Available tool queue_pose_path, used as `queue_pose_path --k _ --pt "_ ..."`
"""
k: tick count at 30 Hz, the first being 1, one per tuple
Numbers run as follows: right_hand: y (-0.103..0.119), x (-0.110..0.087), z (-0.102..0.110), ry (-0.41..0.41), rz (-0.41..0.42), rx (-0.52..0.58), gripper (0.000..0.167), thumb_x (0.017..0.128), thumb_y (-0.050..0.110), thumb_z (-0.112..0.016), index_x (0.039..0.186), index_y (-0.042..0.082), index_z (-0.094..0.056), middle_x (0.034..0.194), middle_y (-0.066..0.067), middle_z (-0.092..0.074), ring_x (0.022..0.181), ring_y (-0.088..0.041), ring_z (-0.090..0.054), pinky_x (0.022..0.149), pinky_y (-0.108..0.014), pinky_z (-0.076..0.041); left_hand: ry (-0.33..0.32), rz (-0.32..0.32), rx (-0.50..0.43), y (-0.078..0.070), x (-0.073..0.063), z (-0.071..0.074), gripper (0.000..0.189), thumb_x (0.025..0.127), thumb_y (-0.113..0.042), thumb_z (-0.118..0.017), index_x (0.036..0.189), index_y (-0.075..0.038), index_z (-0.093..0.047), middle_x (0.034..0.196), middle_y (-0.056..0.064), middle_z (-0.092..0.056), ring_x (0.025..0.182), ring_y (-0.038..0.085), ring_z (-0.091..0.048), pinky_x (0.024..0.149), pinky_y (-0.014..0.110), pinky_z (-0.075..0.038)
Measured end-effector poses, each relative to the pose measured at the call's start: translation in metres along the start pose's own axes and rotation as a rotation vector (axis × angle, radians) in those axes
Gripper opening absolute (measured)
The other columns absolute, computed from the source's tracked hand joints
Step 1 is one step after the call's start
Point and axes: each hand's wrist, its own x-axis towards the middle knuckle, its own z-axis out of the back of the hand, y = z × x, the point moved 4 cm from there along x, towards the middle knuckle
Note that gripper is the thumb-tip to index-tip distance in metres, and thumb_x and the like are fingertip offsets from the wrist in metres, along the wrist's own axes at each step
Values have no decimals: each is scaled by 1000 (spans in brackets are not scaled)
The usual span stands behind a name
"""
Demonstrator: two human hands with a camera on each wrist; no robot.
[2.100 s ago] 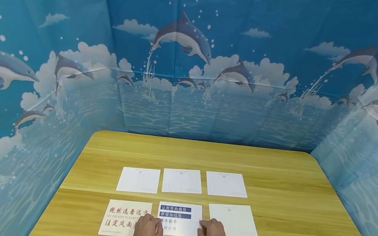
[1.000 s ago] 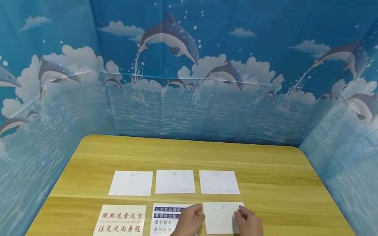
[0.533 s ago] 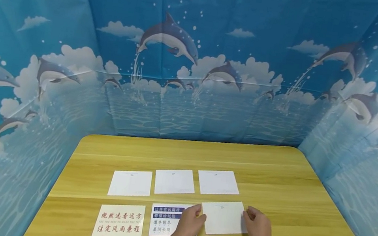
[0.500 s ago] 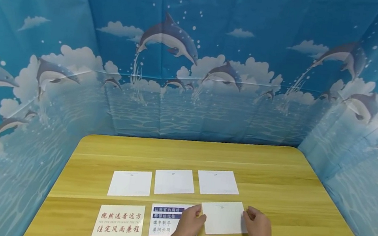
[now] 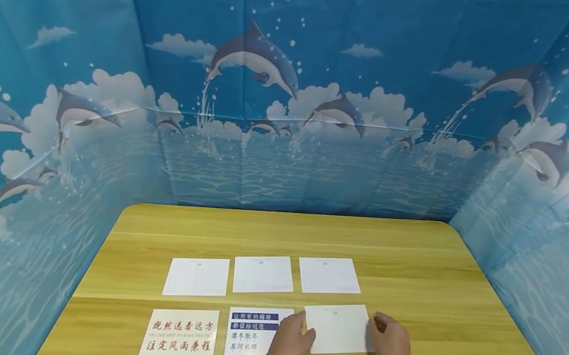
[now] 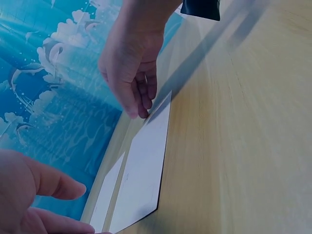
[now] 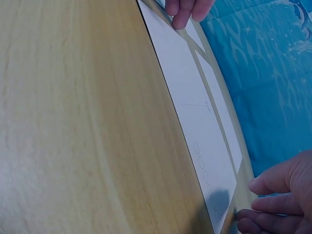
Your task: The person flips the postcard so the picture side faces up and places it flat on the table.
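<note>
The blank-faced white postcard [image 5: 339, 328] at the near right of the table lies flat between both hands. My left hand [image 5: 291, 343] is at its left edge and overlaps the printed postcard [image 5: 245, 335] with blue bands beside it. My right hand [image 5: 391, 343] is at the card's right edge, fingers loosely bent. In the left wrist view, the thumb and forefinger of the left hand [image 6: 34, 195] stand apart beside the card [image 6: 146, 165]. Similarly, the right wrist view has the right hand [image 7: 282, 195] with thumb and fingers apart, near the card's end [image 7: 195, 107].
Left of the blue-banded card lies a cream postcard with red writing [image 5: 178, 337]. Behind are three more white postcards in a row, at left [image 5: 197, 277], middle [image 5: 264, 274] and right [image 5: 329, 276]. All lie on a wooden table [image 5: 438, 282] before a dolphin-print curtain [image 5: 287, 160].
Both hands have moved right, from the blue-banded postcard to the blank-faced one. Most recently, the right hand slid outward to that card's edge and the left hand shifted slightly, its fingers spreading.
</note>
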Motion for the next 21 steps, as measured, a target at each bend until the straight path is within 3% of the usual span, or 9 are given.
queue_pose_path --k 5,8,17,21 --pt "3 -1 -5 7 -2 19 27 84 5 -59 103 -15 -61 93 -25 -65 84 -34 -63 65 -39 -52 17 -64 103 -3 -1 -4 43 83 -9 -57 112 21 -51 110 32 -56 106 44 -52 91 48 -41" --pt "4 -2 -7 -2 0 20 26 84 4 -61 102 -14 -62 93 -25 -65 84 -33 -62 65 -38 -51 28 -71 146 -6 -1 -6 43 83 -9 -56 113 21 -51 109 32 -57 104 44 -52 90 47 -41" --pt "5 -5 -6 -26 -8 7 26 83 3 -60 102 -13 -63 93 -24 -65 84 -33 -62 67 -41 -51 42 -42 83 -7 -2 -10 40 84 -6 -51 114 21 -50 113 32 -55 109 44 -50 93 48 -39" --pt "4 -6 -6 -46 -9 12 26 83 3 -59 102 -13 -63 92 -23 -65 83 -32 -62 66 -40 -51 25 -24 8 -4 -2 -10 38 84 -3 -50 114 21 -50 112 31 -56 110 43 -49 92 49 -39"
